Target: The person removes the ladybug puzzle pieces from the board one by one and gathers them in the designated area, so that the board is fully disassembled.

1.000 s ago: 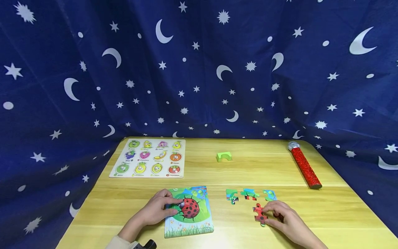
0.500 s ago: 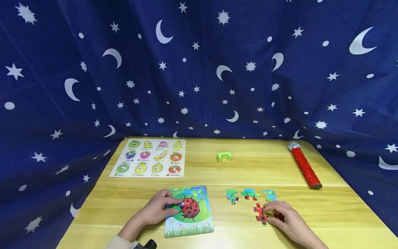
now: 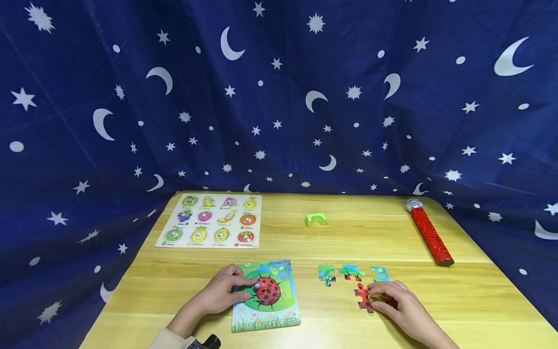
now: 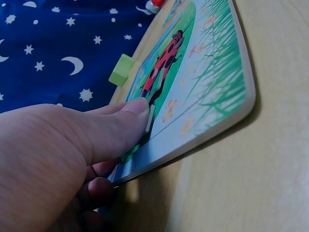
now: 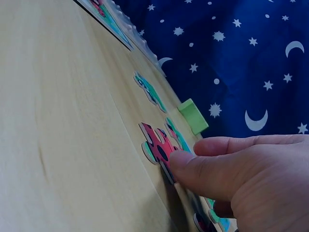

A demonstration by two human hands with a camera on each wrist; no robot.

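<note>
Board, ladybird picture (image 3: 267,317), one: flat on the near centre-left of the wooden table (image 3: 327,315). Green piece (image 4: 149,119), cut edge showing in the left wrist view: over the left part of the board, apparently pinched between the thumb and index finger of the left hand (image 3: 221,291), a narrow gap apart; whether it is seated cannot be told. Red piece (image 3: 364,294), black-spotted, one: near right, well apart from the board, nipped at its right side by the thumb and forefinger of the right hand (image 3: 400,304), barely parted; whether wholly off the table, unclear. Loose pieces, three in a row just beyond: left (image 3: 326,272), middle (image 3: 351,272), right (image 3: 380,274). Another, dark red (image 5: 205,222), partly hidden under the right hand. Step in hand, as judged: two pieces handled at once, one at the board, one among the loose lot. Next move would seem to call for a steady board, light finger pressure on the green piece, and a secure edge hold on the red. Far left: fruit board (image 3: 210,233). Far centre: green arch block (image 3: 316,216). Far right: red microphone (image 3: 429,232).
</note>
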